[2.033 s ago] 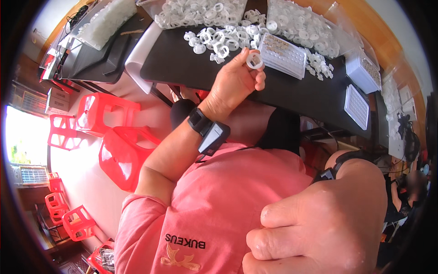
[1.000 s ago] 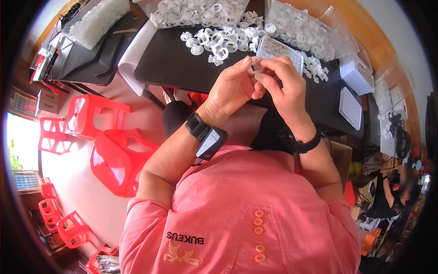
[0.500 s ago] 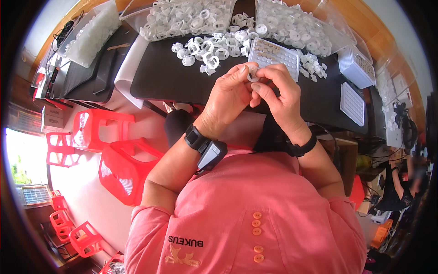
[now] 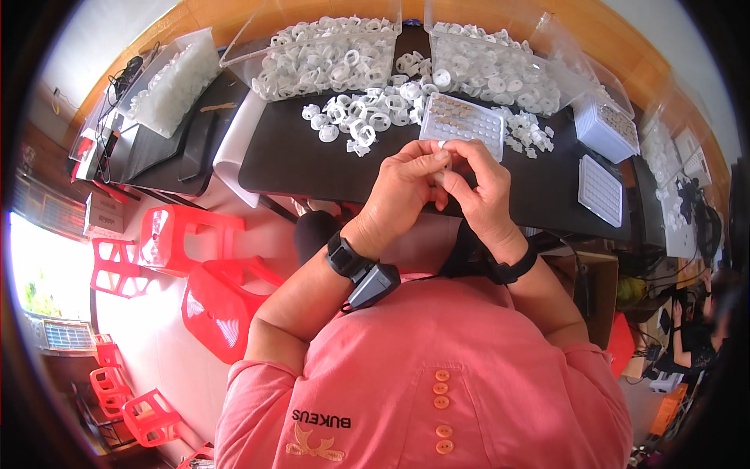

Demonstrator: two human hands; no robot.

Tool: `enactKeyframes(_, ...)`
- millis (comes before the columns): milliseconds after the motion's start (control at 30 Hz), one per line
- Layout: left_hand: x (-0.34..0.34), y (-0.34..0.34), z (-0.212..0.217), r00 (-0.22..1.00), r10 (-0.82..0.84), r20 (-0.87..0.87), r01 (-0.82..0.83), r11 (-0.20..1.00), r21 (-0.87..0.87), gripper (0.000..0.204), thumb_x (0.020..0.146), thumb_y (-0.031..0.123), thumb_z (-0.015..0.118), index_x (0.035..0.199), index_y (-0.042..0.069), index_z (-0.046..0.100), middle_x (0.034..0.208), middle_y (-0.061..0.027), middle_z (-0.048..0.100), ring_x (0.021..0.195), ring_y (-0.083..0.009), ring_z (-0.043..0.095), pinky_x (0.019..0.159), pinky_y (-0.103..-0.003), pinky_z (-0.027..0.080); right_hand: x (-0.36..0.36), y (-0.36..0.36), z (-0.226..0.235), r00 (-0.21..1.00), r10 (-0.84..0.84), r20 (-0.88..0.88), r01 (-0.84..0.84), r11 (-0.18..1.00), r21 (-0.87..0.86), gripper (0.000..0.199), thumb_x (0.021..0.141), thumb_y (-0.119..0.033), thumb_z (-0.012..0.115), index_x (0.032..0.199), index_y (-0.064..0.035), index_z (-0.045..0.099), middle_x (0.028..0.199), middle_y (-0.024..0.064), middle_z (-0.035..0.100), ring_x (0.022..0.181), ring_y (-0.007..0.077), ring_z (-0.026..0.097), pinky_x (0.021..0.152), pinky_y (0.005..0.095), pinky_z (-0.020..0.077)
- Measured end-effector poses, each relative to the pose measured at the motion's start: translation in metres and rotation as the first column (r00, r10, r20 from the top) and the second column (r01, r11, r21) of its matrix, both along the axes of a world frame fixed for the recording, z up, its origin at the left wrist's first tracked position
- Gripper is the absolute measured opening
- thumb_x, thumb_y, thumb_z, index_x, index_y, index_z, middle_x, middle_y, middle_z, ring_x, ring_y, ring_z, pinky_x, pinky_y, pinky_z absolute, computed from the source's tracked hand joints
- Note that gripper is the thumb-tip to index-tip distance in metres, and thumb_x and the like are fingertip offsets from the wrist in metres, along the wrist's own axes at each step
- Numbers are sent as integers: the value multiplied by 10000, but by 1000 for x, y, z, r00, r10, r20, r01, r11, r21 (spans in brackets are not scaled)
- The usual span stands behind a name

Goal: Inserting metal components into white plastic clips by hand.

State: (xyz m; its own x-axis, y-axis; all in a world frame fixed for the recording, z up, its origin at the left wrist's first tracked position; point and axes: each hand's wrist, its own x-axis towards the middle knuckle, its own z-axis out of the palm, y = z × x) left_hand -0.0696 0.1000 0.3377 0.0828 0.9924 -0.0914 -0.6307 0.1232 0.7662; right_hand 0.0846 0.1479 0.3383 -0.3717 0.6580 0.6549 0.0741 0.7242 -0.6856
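Observation:
Just above the table's near edge, my left hand (image 4: 400, 186) and my right hand (image 4: 483, 189) meet, fingertips together. Both are closed on a small white plastic ring part (image 4: 442, 144); only a sliver of it shows, the rest covered by my fingers. Right behind my fingers lies a white tray (image 4: 489, 134) with rows of round pockets, some holding small tan pieces. Left of that tray is a loose heap of white ring parts (image 4: 361, 117). To its right, small white clip-like pieces (image 4: 528, 131) are scattered on the black table (image 4: 312, 168).
Two clear bins, left (image 4: 324, 66) and right (image 4: 492, 74), stand at the back, full of white parts. Farther right are a stack of trays (image 4: 605, 129) and a single tray (image 4: 601, 191). A clear bag (image 4: 173, 86) sits far left; red stools (image 4: 223, 309) stand on the floor.
The ring part, plainly visible between my fingertips before, is now mostly covered by them. My hands stay together. The table sits slightly lower in the view.

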Motion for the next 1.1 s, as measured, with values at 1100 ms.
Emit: enactKeyframes(1100, 3, -16, -1, 999, -23, -26, 27, 990, 138, 330, 999, 109, 607, 1288, -48, 578, 1144, -144, 674, 976, -209, 674, 795, -359, 575, 16, -14, 1, 994, -108, -13, 108, 983, 147, 282, 796, -22, 783, 1043, -46, 649, 897, 75, 660, 726, 188, 671, 624, 311, 534)
